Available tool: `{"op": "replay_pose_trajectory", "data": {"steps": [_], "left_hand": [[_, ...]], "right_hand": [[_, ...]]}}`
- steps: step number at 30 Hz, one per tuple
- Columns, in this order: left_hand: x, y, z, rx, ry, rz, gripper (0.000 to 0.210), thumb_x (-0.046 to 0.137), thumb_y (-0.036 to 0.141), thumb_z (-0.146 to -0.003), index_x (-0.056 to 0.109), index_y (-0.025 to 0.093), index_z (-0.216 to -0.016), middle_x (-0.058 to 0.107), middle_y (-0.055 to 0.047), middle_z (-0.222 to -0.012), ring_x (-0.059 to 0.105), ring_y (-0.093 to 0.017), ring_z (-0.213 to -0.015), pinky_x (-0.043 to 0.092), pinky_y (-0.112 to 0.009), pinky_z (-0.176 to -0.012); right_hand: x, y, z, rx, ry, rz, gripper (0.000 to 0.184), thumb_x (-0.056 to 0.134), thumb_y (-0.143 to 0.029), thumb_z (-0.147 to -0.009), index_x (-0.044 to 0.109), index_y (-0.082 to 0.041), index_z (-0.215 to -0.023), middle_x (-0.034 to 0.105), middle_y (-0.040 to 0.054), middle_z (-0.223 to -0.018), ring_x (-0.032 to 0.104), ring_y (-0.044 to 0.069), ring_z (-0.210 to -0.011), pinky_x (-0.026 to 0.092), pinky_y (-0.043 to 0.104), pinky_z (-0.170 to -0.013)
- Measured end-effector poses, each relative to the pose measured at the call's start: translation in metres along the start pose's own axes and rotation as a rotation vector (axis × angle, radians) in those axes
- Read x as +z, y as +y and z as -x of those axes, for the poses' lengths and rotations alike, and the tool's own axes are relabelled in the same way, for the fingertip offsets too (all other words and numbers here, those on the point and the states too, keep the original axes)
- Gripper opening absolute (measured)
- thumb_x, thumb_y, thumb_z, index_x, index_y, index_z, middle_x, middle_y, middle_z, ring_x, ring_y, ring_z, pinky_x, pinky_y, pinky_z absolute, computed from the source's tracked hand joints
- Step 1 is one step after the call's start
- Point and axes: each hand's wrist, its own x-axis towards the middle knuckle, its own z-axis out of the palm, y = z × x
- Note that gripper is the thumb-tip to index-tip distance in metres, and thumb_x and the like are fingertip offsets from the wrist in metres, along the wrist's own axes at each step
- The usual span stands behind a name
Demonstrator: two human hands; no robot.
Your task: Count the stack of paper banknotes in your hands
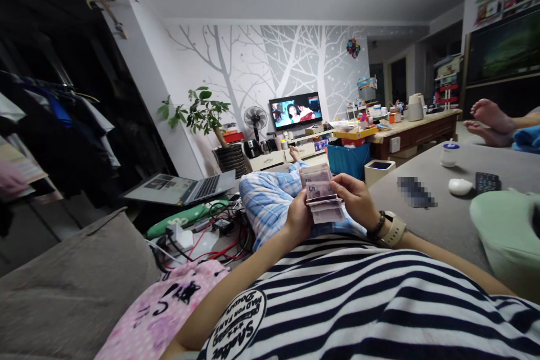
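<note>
A stack of purplish banknotes [322, 194] is held up over my lap, and a figure 5 shows on one of them. Some notes stand upright while others fold down over the front. My left hand [299, 216] is closed round the stack's left and lower side. On the other side, the thumb and fingers of my right hand [355, 197] pinch the upper right edge of a note. A dark bracelet and a pale watch [395, 229] circle my right wrist. Beneath the notes lie my legs in blue checked trousers [266, 198].
Left of my legs are an open laptop [185, 188], tangled cables [228, 230] and a pink cloth [169, 304]. To my right are a white mouse [460, 187], a remote [487, 182], a small jar [450, 154] and a green neck pillow [506, 230]. Another person's bare feet [489, 121] rest farther right.
</note>
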Motion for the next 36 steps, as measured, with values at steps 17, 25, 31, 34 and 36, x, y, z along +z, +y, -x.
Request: {"op": "replay_pose_trajectory", "data": {"steps": [17, 25, 31, 34, 36], "left_hand": [[0.0023, 0.0012, 0.0007, -0.018, -0.018, 0.005, 0.035, 0.048, 0.026, -0.094, 0.074, 0.012, -0.113, 0.08, -0.011, -0.094, 0.076, -0.028, -0.091, 0.059, -0.041, -0.088], [-0.0024, -0.0009, -0.0011, -0.011, -0.059, -0.024, 0.033, 0.053, 0.031, -0.093, 0.075, 0.014, -0.112, 0.08, -0.01, -0.096, 0.076, -0.029, -0.089, 0.06, -0.042, -0.087], [0.0014, 0.0013, 0.0003, -0.036, -0.017, 0.017, 0.039, 0.047, 0.035, -0.099, 0.073, 0.012, -0.118, 0.08, -0.012, -0.097, 0.077, -0.028, -0.089, 0.06, -0.039, -0.087], [0.0028, 0.0014, 0.001, -0.029, 0.007, 0.027, 0.041, 0.043, 0.03, -0.1, 0.072, 0.011, -0.121, 0.08, -0.012, -0.098, 0.077, -0.028, -0.09, 0.059, -0.04, -0.088], [0.0019, 0.0009, 0.0014, -0.024, 0.012, 0.016, 0.038, 0.048, 0.029, -0.098, 0.073, 0.011, -0.119, 0.08, -0.012, -0.097, 0.077, -0.029, -0.091, 0.059, -0.04, -0.089]], "right_hand": [[-0.001, -0.0003, 0.002, -0.023, 0.002, 0.018, 0.041, 0.064, -0.06, -0.089, 0.064, -0.022, -0.074, 0.051, -0.0016, -0.064, 0.043, 0.015, -0.061, 0.037, 0.029, -0.058], [-0.0007, -0.0029, 0.0021, -0.031, 0.003, 0.023, 0.044, 0.065, -0.064, -0.087, 0.064, -0.022, -0.073, 0.052, -0.0015, -0.062, 0.044, 0.015, -0.06, 0.037, 0.029, -0.057], [-0.001, -0.005, 0.0035, -0.007, -0.104, -0.031, 0.052, 0.056, -0.067, -0.092, 0.065, -0.021, -0.07, 0.062, 0.0017, -0.059, 0.047, 0.015, -0.053, 0.037, 0.03, -0.054], [-0.0003, -0.0016, 0.001, 0.012, -0.077, -0.014, 0.052, 0.062, -0.069, -0.088, 0.062, -0.022, -0.066, 0.064, 0.0023, -0.059, 0.052, 0.015, -0.054, 0.04, 0.03, -0.055], [-0.0005, 0.0032, -0.002, 0.027, -0.01, 0.033, 0.052, 0.067, -0.069, -0.083, 0.058, -0.022, -0.062, 0.062, 0.0012, -0.056, 0.052, 0.015, -0.054, 0.04, 0.03, -0.056]]}}
